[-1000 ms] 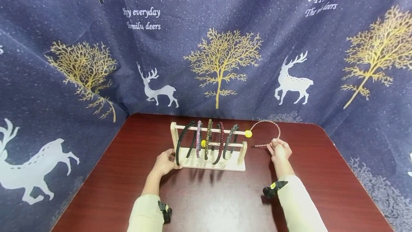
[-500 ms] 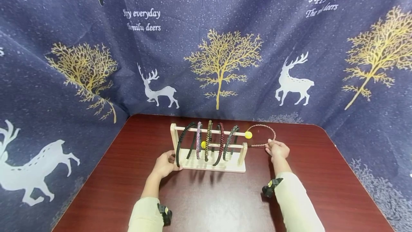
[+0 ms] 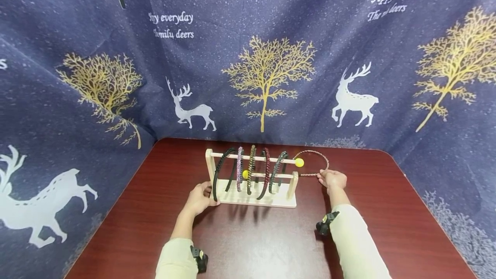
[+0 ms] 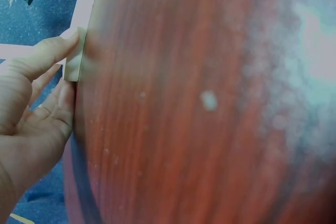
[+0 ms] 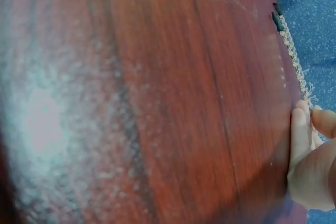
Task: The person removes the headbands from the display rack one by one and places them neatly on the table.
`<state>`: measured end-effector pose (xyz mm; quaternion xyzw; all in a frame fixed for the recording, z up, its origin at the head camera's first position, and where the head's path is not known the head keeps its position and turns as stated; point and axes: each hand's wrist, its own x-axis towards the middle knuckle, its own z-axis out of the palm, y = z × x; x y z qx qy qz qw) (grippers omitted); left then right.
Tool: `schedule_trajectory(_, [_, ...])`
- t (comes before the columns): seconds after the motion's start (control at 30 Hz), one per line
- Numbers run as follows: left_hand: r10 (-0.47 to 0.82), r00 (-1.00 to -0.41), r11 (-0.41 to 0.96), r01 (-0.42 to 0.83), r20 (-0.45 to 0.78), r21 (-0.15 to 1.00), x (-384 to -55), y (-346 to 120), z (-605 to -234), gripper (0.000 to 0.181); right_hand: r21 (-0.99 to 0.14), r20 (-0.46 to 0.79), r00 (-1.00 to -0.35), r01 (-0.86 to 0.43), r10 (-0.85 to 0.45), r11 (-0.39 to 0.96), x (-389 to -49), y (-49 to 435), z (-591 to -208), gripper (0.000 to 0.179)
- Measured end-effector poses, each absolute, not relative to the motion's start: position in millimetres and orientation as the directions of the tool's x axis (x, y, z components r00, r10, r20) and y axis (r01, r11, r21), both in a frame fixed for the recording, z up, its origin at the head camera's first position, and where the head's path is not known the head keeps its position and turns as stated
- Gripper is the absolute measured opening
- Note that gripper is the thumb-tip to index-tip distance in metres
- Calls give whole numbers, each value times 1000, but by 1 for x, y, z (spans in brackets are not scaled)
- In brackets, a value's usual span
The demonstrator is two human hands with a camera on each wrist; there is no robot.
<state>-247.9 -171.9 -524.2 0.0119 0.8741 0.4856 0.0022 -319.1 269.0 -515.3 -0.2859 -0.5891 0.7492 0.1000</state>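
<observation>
A wooden rack [image 3: 232, 197] with two rods carries several headbands: a black one [image 3: 218, 171], a pink glittery one [image 3: 239, 171], a gold one [image 3: 251, 171], a dark red one [image 3: 266, 171] and a dark grey one [image 3: 276, 169]. My left hand [image 3: 199, 198] grips the left end of its base; the left wrist view shows thumb and fingers pinching the corner. On the right, my right hand [image 3: 333, 180] pinches a thin beige braided headband [image 3: 325, 157] near one end. The headband's far side reaches the upper rod's yellow knob [image 3: 299, 162]; whether it encircles the rod is unclear.
The lower rod ends in another yellow knob [image 3: 245, 174]. Everything stands on a glossy reddish-brown table [image 3: 255, 244]. Behind and beside it hangs a blue curtain [image 3: 317, 20] with deer and trees.
My right hand has moved left and slightly up, carrying the braided headband from beside the upper knob until it overlaps the knob. My left hand and the rack stay in place.
</observation>
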Motion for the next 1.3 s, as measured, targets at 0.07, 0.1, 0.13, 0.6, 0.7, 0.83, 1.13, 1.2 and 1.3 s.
schedule_trajectory(0.07, [24,-1000,528,16,3,849,-248,-172,-524,69,-939,-313,-814,188,490,-287,-320,269,-516,32])
schedule_trajectory(0.1, [27,-1000,533,21,8,846,-248,-172,-524,69,-939,-314,-813,190,490,-287,-320,269,-516,34])
schedule_trajectory(0.13, [27,-1000,532,21,8,846,-247,-172,-524,69,-939,-314,-813,190,490,-287,-320,269,-515,36])
schedule_trajectory(0.6, [30,-999,512,-2,-20,859,-248,-171,-519,70,-962,-239,-847,139,475,-236,-314,264,-512,44])
schedule_trajectory(0.7, [37,-999,522,10,-11,853,-249,-172,-521,70,-962,-233,-874,142,427,-234,-304,264,-508,47])
schedule_trajectory(0.83, [37,-999,526,8,-14,851,-249,-174,-522,71,-971,-194,-906,124,377,-203,-287,260,-498,49])
schedule_trajectory(1.13, [35,-999,520,-2,-24,854,-249,-174,-524,71,-995,-88,-941,67,326,-76,-253,250,-479,51])
schedule_trajectory(1.2, [35,-999,516,-6,-28,856,-249,-173,-524,70,-997,-68,-944,51,322,-61,-247,246,-475,51])
schedule_trajectory(1.3, [30,-999,514,-8,-27,858,-249,-173,-524,70,-998,-36,-948,18,317,-61,-239,241,-468,50])
